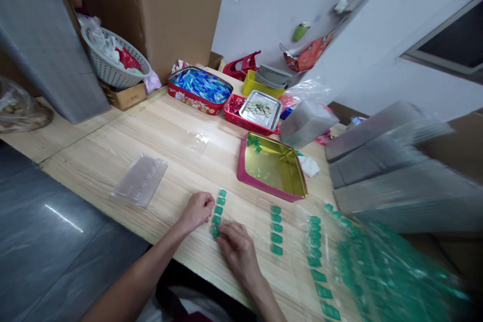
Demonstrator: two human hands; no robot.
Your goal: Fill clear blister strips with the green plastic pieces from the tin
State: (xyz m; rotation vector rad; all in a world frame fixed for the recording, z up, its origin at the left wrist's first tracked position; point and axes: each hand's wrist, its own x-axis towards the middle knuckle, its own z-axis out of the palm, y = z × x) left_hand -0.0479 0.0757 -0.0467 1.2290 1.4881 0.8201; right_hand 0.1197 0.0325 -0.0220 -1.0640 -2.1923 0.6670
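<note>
A short column of small green translucent pieces [216, 220] lies on the table in front of me, apparently in a clear plastic tray. My right hand [238, 250] has its thumb and fingertips closed around the nearest piece, at the lower end of this column. Just left of the column, my left hand [199, 209] is curled with its fingertips together; whatever it may hold is hidden. To the right, a second column of green pieces [276, 228] sits in a clear tray. Beyond is a gold-lined tin [277, 166] with a few green pieces in its far left corner.
A clear empty tray [141, 179] lies at left. Further back stand a tin of blue-and-white pieces [202, 86], a metal tray [261, 109] over a red basket, and a grey basket [113, 55]. Filled green trays [392, 266] and stacked clear trays [407, 181] crowd the right.
</note>
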